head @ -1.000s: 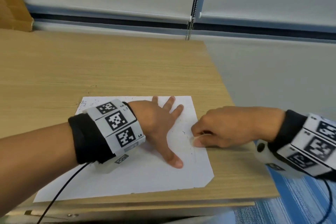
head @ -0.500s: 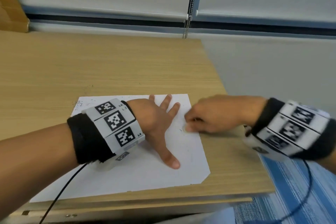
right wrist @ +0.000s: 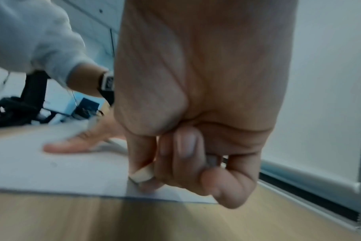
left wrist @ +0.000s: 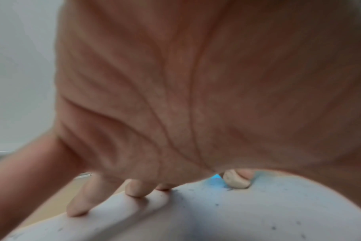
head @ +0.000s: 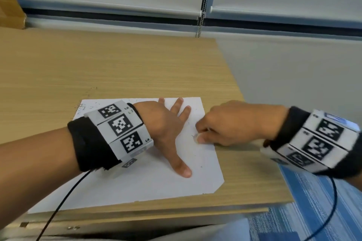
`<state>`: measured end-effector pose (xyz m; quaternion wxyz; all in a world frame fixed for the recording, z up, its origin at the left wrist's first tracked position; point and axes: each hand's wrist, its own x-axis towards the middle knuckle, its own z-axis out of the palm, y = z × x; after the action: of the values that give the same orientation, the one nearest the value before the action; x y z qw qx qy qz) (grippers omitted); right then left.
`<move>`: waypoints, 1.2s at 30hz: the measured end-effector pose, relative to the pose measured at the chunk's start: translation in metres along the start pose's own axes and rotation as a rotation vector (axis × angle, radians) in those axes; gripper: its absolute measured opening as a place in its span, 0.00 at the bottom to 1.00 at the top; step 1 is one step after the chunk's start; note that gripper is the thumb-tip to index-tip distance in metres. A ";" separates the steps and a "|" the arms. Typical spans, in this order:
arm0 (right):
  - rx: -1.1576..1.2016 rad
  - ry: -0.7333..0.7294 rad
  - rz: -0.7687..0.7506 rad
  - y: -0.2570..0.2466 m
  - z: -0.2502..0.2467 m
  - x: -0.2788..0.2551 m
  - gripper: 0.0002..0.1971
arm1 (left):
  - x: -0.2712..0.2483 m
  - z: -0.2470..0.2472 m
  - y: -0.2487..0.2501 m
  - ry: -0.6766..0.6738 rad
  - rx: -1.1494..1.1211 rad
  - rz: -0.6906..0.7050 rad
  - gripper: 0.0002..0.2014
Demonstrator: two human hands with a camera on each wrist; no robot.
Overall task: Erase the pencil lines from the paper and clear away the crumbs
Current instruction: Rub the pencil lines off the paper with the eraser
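The left hand (head: 162,123) lies flat, fingers spread, on the paper (head: 152,186) on the table (head: 98,68). At its three o'clock, the right hand (head: 235,123) pinches an eraser (right wrist: 142,175), mostly hidden; crumbs (left wrist: 216,204) look blurred.

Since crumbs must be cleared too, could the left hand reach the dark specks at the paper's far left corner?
Probably yes: the left hand lies flat on the white paper sheet, and nothing blocks the dark crumbs.

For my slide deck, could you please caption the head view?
Left hand flat on paper while right hand rubs an eraser near its right edge.
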<state>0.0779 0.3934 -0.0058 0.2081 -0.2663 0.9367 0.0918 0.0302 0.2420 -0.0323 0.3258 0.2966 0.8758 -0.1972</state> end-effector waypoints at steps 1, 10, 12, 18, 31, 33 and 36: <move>-0.001 0.008 0.014 0.003 0.001 0.002 0.17 | 0.000 0.000 0.000 0.002 -0.003 0.002 0.76; -0.057 0.054 -0.045 -0.007 0.001 0.007 0.16 | 0.001 0.001 -0.001 0.014 -0.004 0.000 0.76; -0.046 0.034 -0.063 -0.007 0.004 0.004 0.15 | 0.001 0.001 -0.001 0.019 -0.002 0.005 0.76; -0.005 -0.038 -0.108 -0.016 0.001 0.001 0.17 | 0.000 0.001 -0.001 0.016 0.001 0.002 0.76; 0.023 -0.032 0.007 0.006 0.005 -0.008 0.16 | 0.000 -0.001 0.002 -0.007 -0.001 -0.008 0.78; 0.028 -0.057 -0.053 -0.003 0.011 -0.017 0.15 | 0.001 0.000 0.002 -0.003 -0.001 -0.003 0.78; 0.035 -0.088 -0.162 -0.023 0.015 -0.027 0.16 | 0.002 0.000 0.002 0.001 -0.003 -0.003 0.79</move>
<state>0.1161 0.3905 -0.0088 0.2606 -0.3330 0.9035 0.0698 0.0302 0.2439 -0.0343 0.3258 0.2948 0.8766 -0.1961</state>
